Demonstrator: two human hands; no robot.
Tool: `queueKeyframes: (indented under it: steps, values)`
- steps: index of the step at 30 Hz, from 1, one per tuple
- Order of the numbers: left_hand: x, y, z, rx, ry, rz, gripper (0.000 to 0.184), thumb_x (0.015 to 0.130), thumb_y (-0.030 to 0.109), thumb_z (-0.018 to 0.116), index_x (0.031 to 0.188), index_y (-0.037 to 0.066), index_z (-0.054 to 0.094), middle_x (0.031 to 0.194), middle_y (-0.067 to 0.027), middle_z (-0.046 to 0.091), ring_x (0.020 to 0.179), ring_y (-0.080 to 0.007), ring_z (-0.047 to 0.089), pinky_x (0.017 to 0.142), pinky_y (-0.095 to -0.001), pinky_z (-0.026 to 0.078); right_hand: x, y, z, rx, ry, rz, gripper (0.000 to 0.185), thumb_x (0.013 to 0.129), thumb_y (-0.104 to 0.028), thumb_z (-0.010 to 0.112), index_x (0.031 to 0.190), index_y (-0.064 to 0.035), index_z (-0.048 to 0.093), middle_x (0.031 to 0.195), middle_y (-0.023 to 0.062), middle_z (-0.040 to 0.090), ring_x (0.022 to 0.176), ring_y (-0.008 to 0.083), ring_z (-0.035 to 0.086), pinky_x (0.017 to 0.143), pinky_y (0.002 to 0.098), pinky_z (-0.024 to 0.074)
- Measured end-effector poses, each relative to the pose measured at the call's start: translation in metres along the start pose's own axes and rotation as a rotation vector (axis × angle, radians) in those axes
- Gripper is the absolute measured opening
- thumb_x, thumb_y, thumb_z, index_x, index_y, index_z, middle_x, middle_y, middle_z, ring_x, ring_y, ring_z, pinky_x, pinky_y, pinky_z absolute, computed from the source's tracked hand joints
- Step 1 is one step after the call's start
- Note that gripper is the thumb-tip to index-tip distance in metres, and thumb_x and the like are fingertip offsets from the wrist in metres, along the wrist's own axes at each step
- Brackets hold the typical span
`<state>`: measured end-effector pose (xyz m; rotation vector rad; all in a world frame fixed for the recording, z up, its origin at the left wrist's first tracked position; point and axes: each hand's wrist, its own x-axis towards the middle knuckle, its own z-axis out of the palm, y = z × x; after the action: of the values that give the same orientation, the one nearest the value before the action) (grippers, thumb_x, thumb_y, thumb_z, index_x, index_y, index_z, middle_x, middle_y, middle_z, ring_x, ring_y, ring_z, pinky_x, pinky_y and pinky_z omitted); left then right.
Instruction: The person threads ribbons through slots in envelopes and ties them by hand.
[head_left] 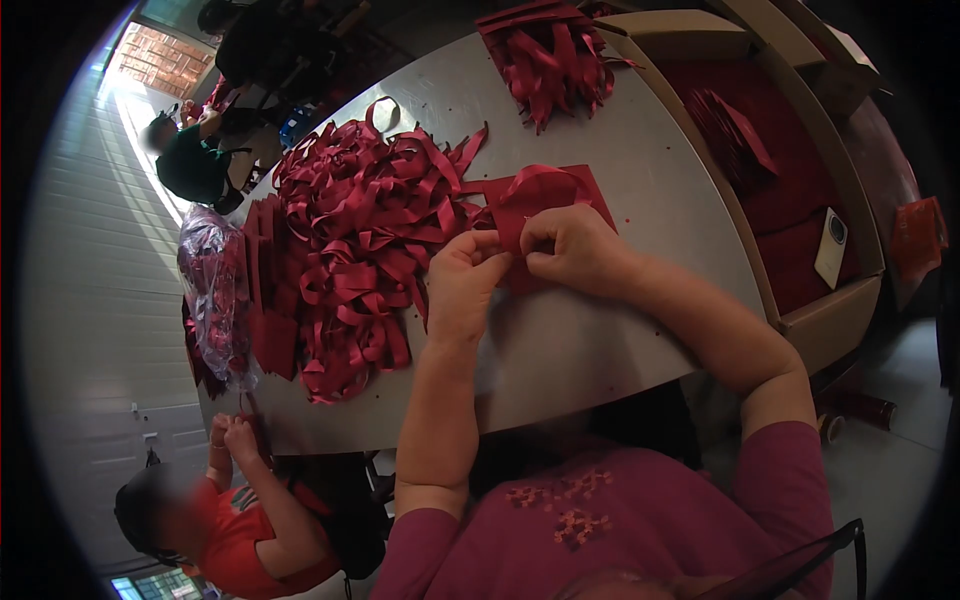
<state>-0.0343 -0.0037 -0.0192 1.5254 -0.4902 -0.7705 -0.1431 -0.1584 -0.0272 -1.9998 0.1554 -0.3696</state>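
Note:
A flat dark red bag (592, 192) with a ribbon handle lies on the grey metal table (560, 345) before me. My left hand (467, 275) pinches the bag's left edge between thumb and fingers. Close beside it, my right hand (578, 247) is closed over the bag's middle, its fingertips also on the red material. A loop of red ribbon (540, 180) rises at the bag's upper part. Left of my hands spreads a large tangled heap of red ribbons (370, 215).
Ribboned red bags (552, 65) sit at the table's far side. A cardboard box (690, 125) on the right holds red pieces and a phone (831, 248). Folded red bags (270, 290) and a plastic-wrapped bundle (213, 280) stand left. Co-workers (265, 530) are at the left and far left.

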Motion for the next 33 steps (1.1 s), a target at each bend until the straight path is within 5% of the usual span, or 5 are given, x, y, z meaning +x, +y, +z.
queueKeyframes:
  steps: [7, 17, 22, 26, 33]
  values:
    - [-0.002, -0.005, 0.015, 0.169, 0.073, 0.14, 0.021, 0.079, -0.003, 0.067, 0.1, -0.001, 0.066, 0.084, -0.0009, 0.068, 0.072, -0.0051, 0.06, 0.066, -0.0206, 0.049, -0.005, 0.0, 0.014, -0.277, 0.145, -0.177, 0.011, 0.074, -0.01, 0.066, 0.074, -0.0015, 0.059, 0.077, 0.0168, 0.063, 0.078, 0.037, 0.062, 0.068, 0.0462, 0.0495]
    - [0.0, -0.016, 0.014, 0.24, 0.112, 0.169, 0.019, 0.079, -0.001, 0.068, 0.097, 0.001, 0.062, 0.083, 0.0001, 0.066, 0.074, -0.0051, 0.061, 0.066, -0.0215, 0.049, -0.005, -0.002, 0.011, -0.321, 0.123, -0.193, 0.011, 0.075, -0.011, 0.066, 0.079, -0.0016, 0.061, 0.081, 0.0166, 0.063, 0.083, 0.0361, 0.062, 0.073, 0.0458, 0.0505]
    - [0.004, -0.011, 0.011, -0.023, 0.08, 0.082, 0.022, 0.078, -0.003, 0.066, 0.098, 0.002, 0.059, 0.085, -0.0005, 0.066, 0.076, -0.007, 0.061, 0.07, -0.0229, 0.05, -0.004, -0.006, 0.0, -0.203, 0.127, -0.108, 0.01, 0.075, -0.006, 0.068, 0.081, -0.0004, 0.063, 0.078, 0.0156, 0.062, 0.074, 0.0337, 0.063, 0.066, 0.0398, 0.0493]
    - [0.009, -0.026, 0.008, 0.448, 0.159, 0.247, 0.021, 0.073, -0.003, 0.065, 0.092, 0.003, 0.058, 0.08, -0.0032, 0.064, 0.074, -0.0114, 0.06, 0.068, -0.0257, 0.05, -0.003, -0.001, 0.01, -0.066, 0.142, -0.095, 0.01, 0.072, -0.003, 0.067, 0.079, -0.0011, 0.062, 0.075, 0.0152, 0.061, 0.071, 0.0325, 0.061, 0.064, 0.0389, 0.0483]
    - [0.005, -0.021, 0.011, 0.251, 0.098, 0.193, 0.017, 0.076, -0.002, 0.068, 0.089, 0.004, 0.059, 0.08, 0.0024, 0.06, 0.075, -0.004, 0.055, 0.064, -0.0219, 0.046, -0.002, 0.003, 0.013, -0.168, 0.174, -0.17, 0.013, 0.069, -0.002, 0.068, 0.08, -0.0012, 0.061, 0.074, 0.0156, 0.06, 0.067, 0.0325, 0.061, 0.063, 0.0402, 0.0488]
